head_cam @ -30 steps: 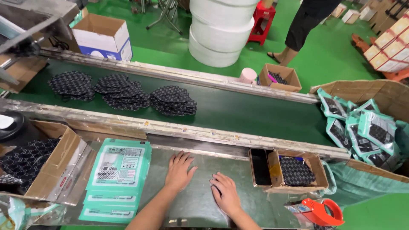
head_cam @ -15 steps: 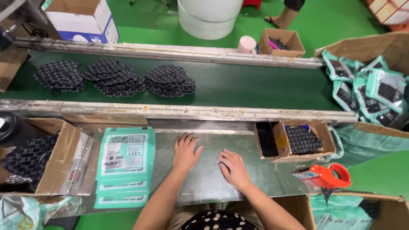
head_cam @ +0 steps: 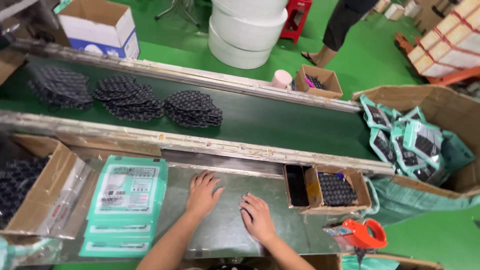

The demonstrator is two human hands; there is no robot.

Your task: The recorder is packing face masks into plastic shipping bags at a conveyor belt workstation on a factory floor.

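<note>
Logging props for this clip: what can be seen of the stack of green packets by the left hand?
The stack of green packets lies flat on the grey worktop, fanned so lower ones stick out toward the person. Each looks like a glossy teal plastic pouch with a white printed panel. A cardboard box sits against its left side. The left hand rests on the worktop just to its right, not touching it.

- Bare table [head_cam: 220,235] lay open around the left hand [head_cam: 202,192] and right hand [head_cam: 257,217].
- Stack of green pouches [head_cam: 127,200] closed off the left side.
- Small cardboard box [head_cam: 332,189] and red tape dispenser [head_cam: 362,234] blocked the right.
- Metal rail [head_cam: 200,145] bounded the far edge.
</note>
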